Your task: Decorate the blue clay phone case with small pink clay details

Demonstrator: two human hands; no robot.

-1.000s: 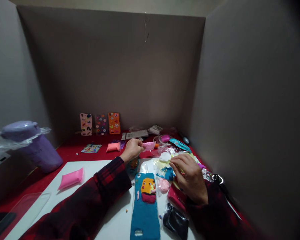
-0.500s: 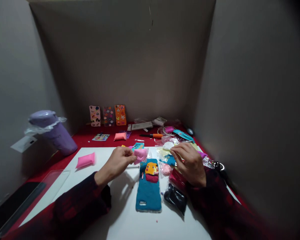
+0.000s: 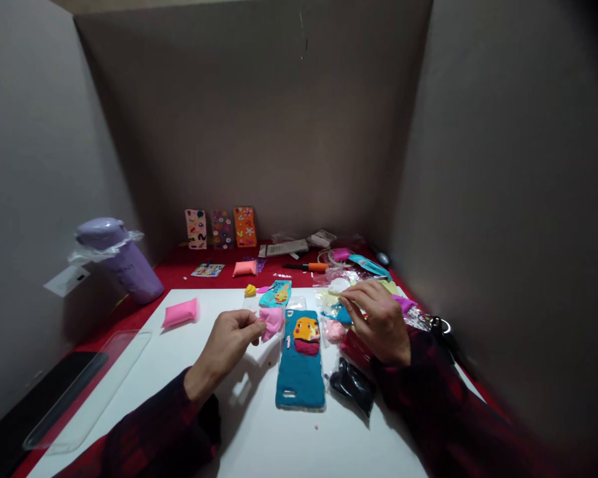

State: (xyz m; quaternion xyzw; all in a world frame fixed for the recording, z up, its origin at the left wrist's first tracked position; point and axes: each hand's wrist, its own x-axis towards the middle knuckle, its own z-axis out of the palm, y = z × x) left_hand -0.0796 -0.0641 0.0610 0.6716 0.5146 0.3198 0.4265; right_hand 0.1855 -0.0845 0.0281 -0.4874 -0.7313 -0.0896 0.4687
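My left hand (image 3: pixel 229 345) pinches a small clear packet of pink clay (image 3: pixel 272 323) between thumb and fingertips. Just right of it lies a phone case (image 3: pixel 299 382) covered in blue clay, with an orange clay face (image 3: pixel 306 328) and a dark red strip below the face. My right hand (image 3: pixel 377 320) is closed in a pinch over the clay packets. What its fingertips hold, if anything, is too small to make out. Beneath and around it are white clay (image 3: pixel 339 285), a pale pink lump (image 3: pixel 335 330), a dark red packet (image 3: pixel 356 346) and a black packet (image 3: pixel 353 386).
Another pink packet (image 3: pixel 180 313) lies on the white board's left side, near a clear phone case (image 3: pixel 104 392). A purple bottle (image 3: pixel 134 269) stands at the left. Three decorated cases (image 3: pixel 222 229) lean at the back, and an orange-handled tool (image 3: pixel 316 267) lies on the red cloth.
My left hand has lowered slightly toward the board with the pink clay packet, uncovering the blue pouch and yellow lump behind. My right hand stays pinched. The view has shifted slightly.
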